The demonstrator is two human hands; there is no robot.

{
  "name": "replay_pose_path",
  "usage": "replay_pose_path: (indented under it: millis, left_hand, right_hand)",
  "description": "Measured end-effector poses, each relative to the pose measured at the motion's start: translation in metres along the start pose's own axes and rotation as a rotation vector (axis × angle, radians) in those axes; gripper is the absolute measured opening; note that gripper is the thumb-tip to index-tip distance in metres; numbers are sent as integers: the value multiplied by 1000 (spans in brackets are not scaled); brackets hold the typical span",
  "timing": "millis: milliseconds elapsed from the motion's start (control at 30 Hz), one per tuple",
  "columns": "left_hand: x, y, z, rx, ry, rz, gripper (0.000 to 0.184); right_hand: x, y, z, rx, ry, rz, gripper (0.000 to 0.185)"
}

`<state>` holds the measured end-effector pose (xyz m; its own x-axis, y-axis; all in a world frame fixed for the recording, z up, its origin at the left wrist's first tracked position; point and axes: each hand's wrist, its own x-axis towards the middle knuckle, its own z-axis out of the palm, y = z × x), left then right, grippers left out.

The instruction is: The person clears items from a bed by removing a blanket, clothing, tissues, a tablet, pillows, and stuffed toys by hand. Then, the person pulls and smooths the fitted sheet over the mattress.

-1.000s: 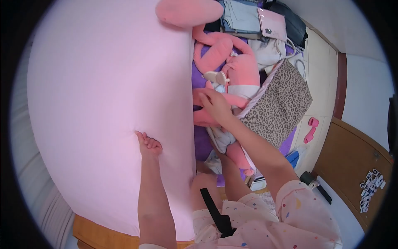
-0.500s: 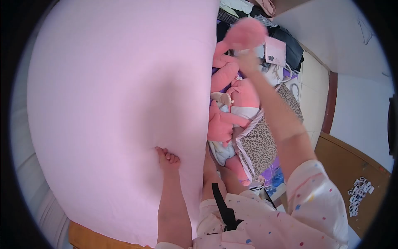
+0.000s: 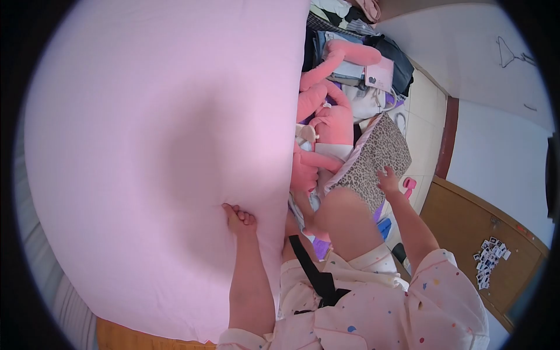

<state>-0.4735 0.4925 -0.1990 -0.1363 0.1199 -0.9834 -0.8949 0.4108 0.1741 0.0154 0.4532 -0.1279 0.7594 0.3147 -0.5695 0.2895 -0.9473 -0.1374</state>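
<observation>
A pink sheet (image 3: 134,105) covers the bed on the left. My left hand (image 3: 240,220) rests on it near the edge, fingers curled in and thumb stretched out, with nothing visible in its grasp. Over the floor side, my right hand (image 3: 388,181) has its fingers apart. It is by the leopard-print fabric bin (image 3: 373,151); whether it touches the fabric I cannot tell. Coral-pink plush toys (image 3: 335,125) with long limbs lie between bed and bin, partly hidden by the bed edge. One plush limb (image 3: 356,52) lies over folded clothes.
A pink bag (image 3: 380,73) and dark clothes (image 3: 394,55) are heaped at the far end. My raised knee (image 3: 347,219) is beside the bin. A brown board (image 3: 461,224) with small pictures stands at right, near a tiled floor strip (image 3: 423,111).
My right hand has come back from the plush limb at the far end to the leopard-print bin. That limb has dropped onto the clothes. My knee has risen; my left hand stays put.
</observation>
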Motion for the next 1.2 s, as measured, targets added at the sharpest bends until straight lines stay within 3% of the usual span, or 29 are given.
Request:
replay_pose_path:
  millis: [33, 100, 133, 200, 333, 467, 533, 567, 633, 733, 833, 933, 1000, 1067, 1133, 1167, 1200]
  left_hand:
    - [1, 0, -2, -5, -9, -9, 48]
    - [1, 0, 0, -17, -22, -18, 48]
    - [-3, 1, 3, -8, 6, -13, 48]
    - [-4, 1, 6, -6, 40, -7, 48]
    - [2, -1, 0, -1, -8, 49, 48]
    - [2, -3, 0, 2, -7, 86, 47]
    - [-1, -3, 5, -4, 26, 94, 48]
    - [-3, -3, 6, 12, 53, 103, 48]
    - [3, -4, 2, 15, 66, 102, 48]
    - [9, -5, -1, 21, 69, 103, 48]
    - [11, -8, -3, 30, 87, 117, 47]
    - [5, -15, 8, 78, 147, 182, 48]
    - [-3, -25, 25, 94, 267, 298, 49]
    - [-3, -40, 38, 177, 258, 379, 49]
    - [3, -58, 61, 240, 675, 659, 46]
    - [23, -46, 56, 364, 769, 715, 39]
    - [28, -50, 70, 721, 876, 976, 33]
  right_hand:
    - [-4, -5, 4, -2, 0, 4, 57]
    - [-2, -22, 9, 2, -117, -248, 56]
    - [-2, -33, 12, -2, -117, -248, 56]
    - [-6, -65, 16, 55, -109, -593, 47]
    - [-42, -123, 17, 18, -154, -741, 43]
    - [-34, -110, 24, -244, -275, -756, 39]
    - [4, -72, 32, -560, -361, -920, 44]
    - [12, -60, 29, -559, -370, -927, 44]
    - [22, -31, 23, -865, -231, -827, 56]
    - [7, -20, -31, -1068, -131, -693, 63]
    - [42, 1, -45, -766, -262, -532, 64]
    - [62, -1, -50, -914, -272, -628, 58]
    - [85, 12, -56, -896, -286, -612, 55]
    - [115, 29, -67, -884, -297, -603, 52]
    - [141, 45, -75, -778, -321, -601, 50]
    - [151, 52, -77, -762, -346, -596, 50]
    - [161, 57, -79, -702, -327, -589, 50]
